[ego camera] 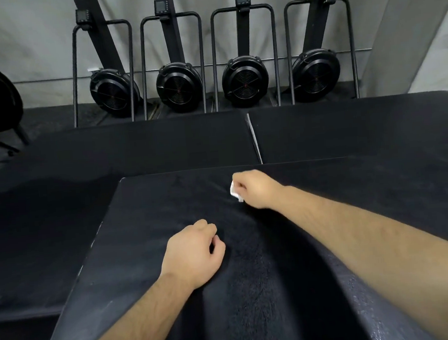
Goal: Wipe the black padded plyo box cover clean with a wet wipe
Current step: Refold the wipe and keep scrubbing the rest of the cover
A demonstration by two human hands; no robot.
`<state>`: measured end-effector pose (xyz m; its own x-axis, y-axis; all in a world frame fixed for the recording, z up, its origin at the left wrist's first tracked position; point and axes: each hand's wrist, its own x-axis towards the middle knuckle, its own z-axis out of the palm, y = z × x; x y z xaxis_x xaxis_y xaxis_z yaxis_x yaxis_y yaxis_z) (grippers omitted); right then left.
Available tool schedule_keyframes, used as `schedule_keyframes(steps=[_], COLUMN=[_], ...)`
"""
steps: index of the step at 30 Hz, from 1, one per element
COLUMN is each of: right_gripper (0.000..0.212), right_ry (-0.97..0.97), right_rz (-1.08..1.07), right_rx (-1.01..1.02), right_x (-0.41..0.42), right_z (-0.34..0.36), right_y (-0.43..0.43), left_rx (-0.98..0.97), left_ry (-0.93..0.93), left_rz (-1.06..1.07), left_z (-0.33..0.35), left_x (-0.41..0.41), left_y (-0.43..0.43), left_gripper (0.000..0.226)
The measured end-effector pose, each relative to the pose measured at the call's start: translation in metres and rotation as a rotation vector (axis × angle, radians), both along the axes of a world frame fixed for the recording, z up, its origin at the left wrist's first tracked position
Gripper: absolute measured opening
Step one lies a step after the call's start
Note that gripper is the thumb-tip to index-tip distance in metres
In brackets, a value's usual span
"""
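Gripping the wet wipe (235, 193) bunched in its fingers, the right hand (257, 188) presses it onto the far middle of the box cover (147, 230). The left hand (195, 253) rests nearer on the cover, curled into a loose fist, holding nothing that shows. The wipe looks thin, limp and light, and likely to slip loose, so it is best kept wadded under the fingertips. The cover looks soft and padded, probably yielding under firm strokes.

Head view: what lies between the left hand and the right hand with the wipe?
Only bare black padded cover, seen in the head view; the left hand and the right hand, gripping the wet wipe, rest apart on it.
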<state>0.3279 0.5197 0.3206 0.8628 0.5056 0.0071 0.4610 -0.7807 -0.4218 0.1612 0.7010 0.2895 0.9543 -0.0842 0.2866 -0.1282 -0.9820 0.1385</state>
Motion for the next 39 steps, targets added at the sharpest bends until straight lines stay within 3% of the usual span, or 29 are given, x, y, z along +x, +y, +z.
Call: schedule_keyframes(steps=[4,11,20,28,33,39], right_gripper=[0.021,0.009,0.019,0.028,0.007,0.008], right_ry=[0.012,-0.041,0.045,-0.060,-0.099,-0.034], right_rz=[-0.005,-0.113,0.120,-0.061,-0.087,-0.001], right_rx=[-0.007,-0.105,0.016,-0.097,-0.121,-0.093], right_x=[0.013,0.059,-0.018,0.036,0.063,0.040], right_z=[-0.003,0.006,-0.007,-0.005,-0.003,0.006], right_y=[-0.006,0.054,0.025,0.039,0.077,0.078], left_rx=[0.005,-0.033,0.010,-0.016,-0.025,-0.021], left_ry=[0.019,0.003,0.022,0.002,-0.007,-0.010], left_rz=[0.001,-0.011,0.011,0.000,0.000,0.004], left_z=[0.001,0.002,0.002,0.001,-0.001,-0.002], left_x=[-0.001,0.006,0.001,0.003,0.007,0.006], left_y=[-0.002,0.004,0.000,0.000,0.001,0.003], left_gripper=[0.028,0.031,0.027,0.031,0.033,0.028])
